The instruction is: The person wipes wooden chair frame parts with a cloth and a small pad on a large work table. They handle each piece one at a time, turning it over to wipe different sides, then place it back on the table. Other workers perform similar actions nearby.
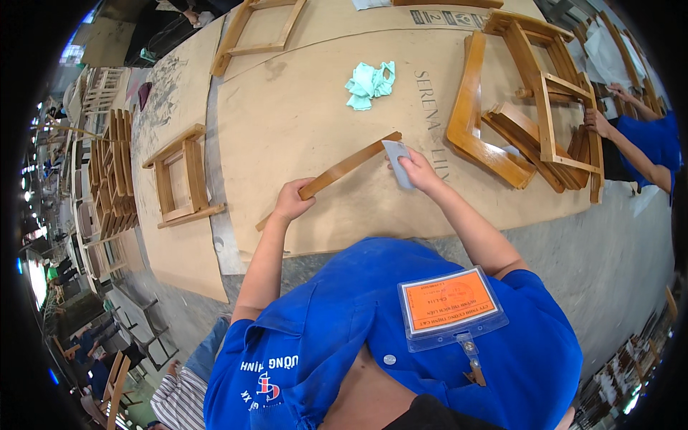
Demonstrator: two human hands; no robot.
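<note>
The left hand (292, 200) grips the near end of a wooden strip (347, 167), which slants up toward the right hand (416, 170). That hand pinches a pale grey sheet (396, 161) by the strip's far end — whether they touch, I cannot tell. Beyond both hands lies a green cloth (370, 86); left of the left hand, a wooden frame (190, 175).

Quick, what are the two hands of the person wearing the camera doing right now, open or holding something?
Left hand: closed, holding one end of a wooden strip.
Right hand: closed, holding a pale grey sheet.
</note>
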